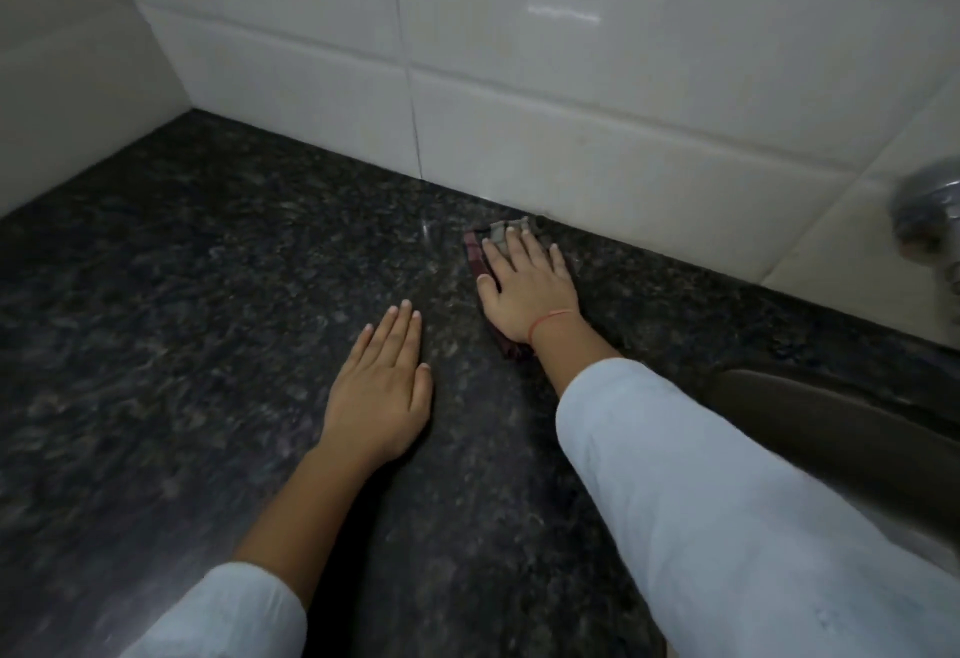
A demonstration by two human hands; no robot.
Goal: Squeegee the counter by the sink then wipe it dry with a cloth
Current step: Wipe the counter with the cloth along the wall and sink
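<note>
Head view: at lower centre, the left hand (376, 387) lies flat on the dark speckled counter (156, 319), fingers straight, holding nothing. Just beyond, right of centre, the right hand (524, 288) presses straight fingers onto the dark red cloth (475, 255), which lies close to the white tiled wall (571, 86).

Right hand (527, 294) flat on the cloth (475, 255) near the wall tiles (571, 138) at 12 o'clock, left hand (379, 387) flat on the dark bench (156, 319).
</note>
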